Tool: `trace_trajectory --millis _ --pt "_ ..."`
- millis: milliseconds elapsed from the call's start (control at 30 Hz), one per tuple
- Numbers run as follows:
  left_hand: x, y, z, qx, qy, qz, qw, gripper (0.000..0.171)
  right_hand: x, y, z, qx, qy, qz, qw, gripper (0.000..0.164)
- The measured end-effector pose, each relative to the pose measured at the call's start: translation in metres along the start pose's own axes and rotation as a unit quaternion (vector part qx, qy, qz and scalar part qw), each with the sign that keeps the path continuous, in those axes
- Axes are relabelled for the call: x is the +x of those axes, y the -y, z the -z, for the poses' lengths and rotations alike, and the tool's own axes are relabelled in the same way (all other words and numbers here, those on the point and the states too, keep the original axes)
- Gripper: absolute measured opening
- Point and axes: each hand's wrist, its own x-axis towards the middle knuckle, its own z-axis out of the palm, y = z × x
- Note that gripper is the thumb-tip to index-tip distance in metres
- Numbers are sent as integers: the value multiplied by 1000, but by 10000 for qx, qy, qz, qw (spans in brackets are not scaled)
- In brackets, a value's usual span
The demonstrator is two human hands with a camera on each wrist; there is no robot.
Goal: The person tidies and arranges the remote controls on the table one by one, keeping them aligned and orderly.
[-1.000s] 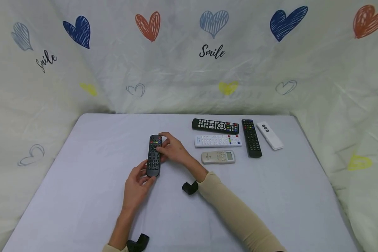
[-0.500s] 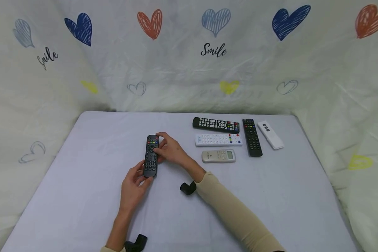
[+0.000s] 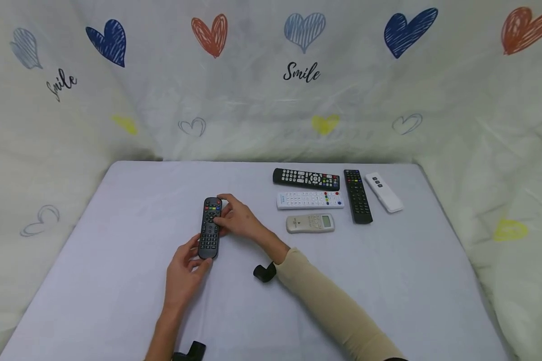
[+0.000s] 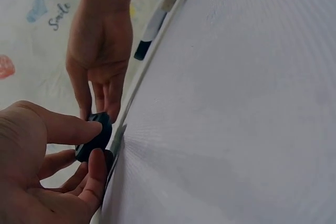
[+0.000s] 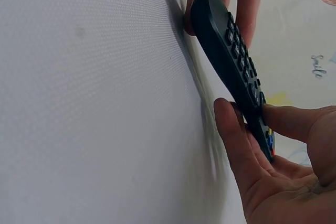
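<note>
A dark grey remote control [image 3: 210, 228] with rows of buttons is held between both hands, just above the table in the right wrist view. My left hand [image 3: 182, 276] grips its near end, thumb at the bottom edge and fingers along the left side. From the other side my right hand [image 3: 239, 218] holds the upper half, its thumb on the button face and a fingertip at the top corner. Seen from the left wrist, the remote's near end [image 4: 94, 137] sits between the left thumb and fingers. The remote's underside is hidden in the head view.
At the back right lie a black remote [image 3: 306, 179], a white remote [image 3: 310, 200], a beige remote with a small display [image 3: 310, 223], another black remote [image 3: 358, 196] and a slim white remote [image 3: 384, 192]. A white cloth covers the table [image 3: 117, 281]. Heart-printed fabric [image 3: 248, 90] stands behind.
Both hands and the held remote have shifted slightly left and toward the near side. The grip looks the same, and the other remotes stay where they lie.
</note>
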Motion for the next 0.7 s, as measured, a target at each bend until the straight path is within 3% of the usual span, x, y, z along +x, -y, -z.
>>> trace_trajectory --millis 700 --pt "-7 2 12 966 -101 -221 9950 71 0 4 -12 -10 80 109 9999 68"
